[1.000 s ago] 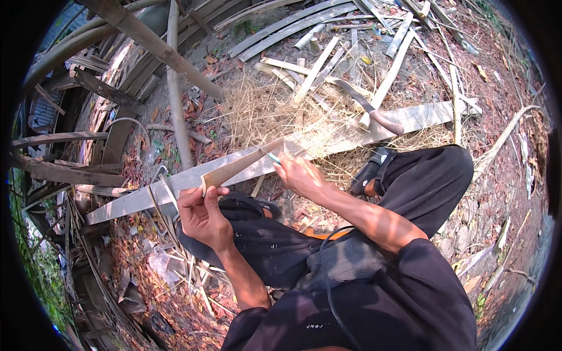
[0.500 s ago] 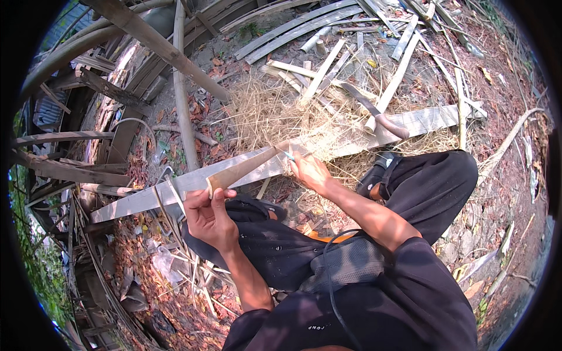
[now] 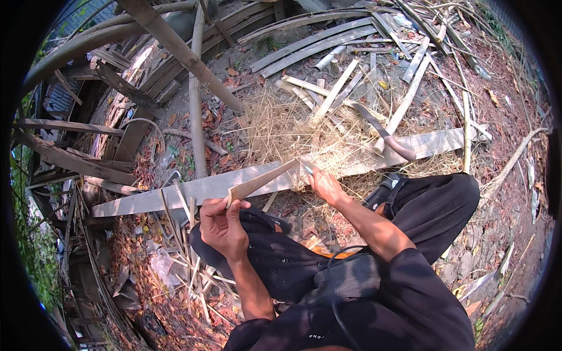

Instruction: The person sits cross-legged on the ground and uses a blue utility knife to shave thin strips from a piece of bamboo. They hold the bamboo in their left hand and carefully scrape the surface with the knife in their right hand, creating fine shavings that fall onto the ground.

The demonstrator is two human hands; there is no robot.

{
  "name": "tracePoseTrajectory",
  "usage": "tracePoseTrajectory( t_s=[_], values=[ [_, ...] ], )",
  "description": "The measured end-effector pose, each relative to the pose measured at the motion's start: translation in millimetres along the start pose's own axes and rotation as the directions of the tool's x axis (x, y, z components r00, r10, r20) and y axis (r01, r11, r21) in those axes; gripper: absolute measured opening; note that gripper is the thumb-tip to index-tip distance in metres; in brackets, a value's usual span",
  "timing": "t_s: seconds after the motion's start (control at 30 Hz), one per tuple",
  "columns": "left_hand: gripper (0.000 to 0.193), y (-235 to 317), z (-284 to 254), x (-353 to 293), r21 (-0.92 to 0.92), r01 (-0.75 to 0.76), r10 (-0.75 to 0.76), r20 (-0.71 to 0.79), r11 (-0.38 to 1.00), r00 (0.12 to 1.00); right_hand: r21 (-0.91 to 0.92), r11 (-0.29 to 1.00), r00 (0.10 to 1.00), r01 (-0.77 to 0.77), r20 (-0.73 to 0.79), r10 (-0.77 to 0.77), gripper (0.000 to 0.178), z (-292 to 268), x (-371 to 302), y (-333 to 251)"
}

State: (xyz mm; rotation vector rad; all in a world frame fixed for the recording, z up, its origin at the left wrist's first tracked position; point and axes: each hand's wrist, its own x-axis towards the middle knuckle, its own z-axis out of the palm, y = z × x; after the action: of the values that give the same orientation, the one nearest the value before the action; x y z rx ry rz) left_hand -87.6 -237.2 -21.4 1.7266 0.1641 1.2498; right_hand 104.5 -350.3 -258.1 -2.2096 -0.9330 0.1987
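My left hand grips the near, wider end of a tapered brown piece of bamboo between thumb and fingers. The piece slants away to the right, over a long grey plank. At its far, narrow end is my right hand, closed around a small thin tool. Only a pale bluish tip of the tool shows; its kind is hidden by the fingers. Under both hands the plank stretches across my lap area. To the right a machete with a brown handle rests with its handle on the plank.
A heap of straw-coloured shavings covers ground beyond the plank. Split bamboo strips lie around it. Wooden poles and boards crowd the left. Thin slats and clear plastic lie beside my left leg.
The whole view has shifted a little, so the scene sits lower and further right. My left hand has tilted the bamboo piece slightly; both hands keep their holds.
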Motion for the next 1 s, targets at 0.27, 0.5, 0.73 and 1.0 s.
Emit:
tracePoseTrajectory(
  t_s=[0.27, 0.5, 0.73, 1.0],
  values=[
    [0.013, -1.7, -1.9, 0.5, 0.011, 0.015, -0.015, 0.016, 1.0, 1.0, -0.091, 0.995, 0.999, -0.045, 0.021, 0.047, 0.042, 8.7, 1.7, 13.4],
    [0.014, -1.7, -6.8, -6.1, -0.019, 0.021, -0.021, 0.0, 1.0, 1.0, -0.133, 0.987, 0.994, -0.089, 0.044, 0.096, 0.037, 14.6, -5.2, 16.9],
    [0.014, -6.2, -10.4, -0.5, -0.008, 0.001, -0.001, 0.011, 1.0, 1.0, -0.174, 0.977, 0.983, -0.125, 0.114, 0.146, 0.037, 5.8, 3.0, -1.5],
    [0.015, -9.6, -13.1, 3.1, -0.062, 0.012, -0.013, -0.017, 0.998, 1.0, 0.086, 0.954, 0.923, -0.287, 0.291, 0.251, 0.047, -16.1, 24.3, 12.1]
  ],
)
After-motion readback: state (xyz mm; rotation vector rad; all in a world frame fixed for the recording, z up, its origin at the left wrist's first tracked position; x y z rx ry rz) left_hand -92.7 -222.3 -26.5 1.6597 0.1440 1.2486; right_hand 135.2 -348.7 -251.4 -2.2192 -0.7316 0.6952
